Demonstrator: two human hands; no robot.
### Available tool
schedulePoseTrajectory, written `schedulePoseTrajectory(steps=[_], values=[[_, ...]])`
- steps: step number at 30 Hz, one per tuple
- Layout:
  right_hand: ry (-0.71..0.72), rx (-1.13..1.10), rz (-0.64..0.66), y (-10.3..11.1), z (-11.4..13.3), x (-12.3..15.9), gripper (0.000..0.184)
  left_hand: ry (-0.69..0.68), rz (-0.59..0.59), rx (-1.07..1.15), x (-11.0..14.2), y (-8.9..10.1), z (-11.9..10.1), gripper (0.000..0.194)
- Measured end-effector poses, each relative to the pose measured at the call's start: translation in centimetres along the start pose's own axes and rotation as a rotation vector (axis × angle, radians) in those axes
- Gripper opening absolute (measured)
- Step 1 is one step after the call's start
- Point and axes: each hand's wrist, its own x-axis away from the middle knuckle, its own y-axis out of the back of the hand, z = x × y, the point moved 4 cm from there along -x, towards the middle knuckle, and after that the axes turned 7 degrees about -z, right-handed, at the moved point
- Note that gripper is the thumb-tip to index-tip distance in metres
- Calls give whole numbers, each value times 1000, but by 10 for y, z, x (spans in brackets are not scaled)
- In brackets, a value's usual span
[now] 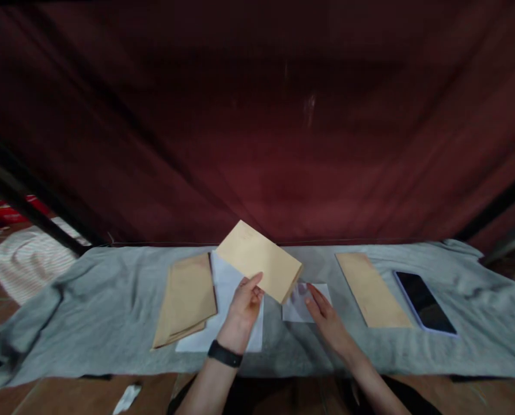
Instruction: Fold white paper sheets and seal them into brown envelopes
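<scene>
Left hand (243, 305) pinches a tan envelope (260, 260) by its near edge, raised over white sheets (227, 282) on the table (110, 311). Right hand (326, 314) lies flat, fingers spread, on a small folded paper (298, 302) just right of the envelope's mouth. Best approach, prob.: keep the mouth tilted twd the paper, grip steady.

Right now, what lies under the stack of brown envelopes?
A white sheet pokes out from under the stack, over grey cloth. What the stack covers is hidden.
</scene>
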Motion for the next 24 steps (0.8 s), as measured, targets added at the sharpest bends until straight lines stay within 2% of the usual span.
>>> schedulePoseTrajectory(steps=[3,5,7,11,14,21,24], values=[[-237,-415,25,1,12,-13,61,102,51,32,4,-16,43,22],[-320,-607,46,0,19,-20,60,148,50,40,2,-14,56,24],[-382,-747,73,-1,23,-25,57,174,31,52,-2,-11,58,23],[-471,-939,138,-5,27,-28,48,204,-5,74,-12,-11,48,19],[-477,-996,179,-7,29,-29,45,218,14,45,-12,-13,43,20],[-468,-900,54,2,21,-32,48,217,68,7,1,-18,44,26],[-463,-831,53,5,20,-33,48,229,96,-27,4,-17,46,26]])
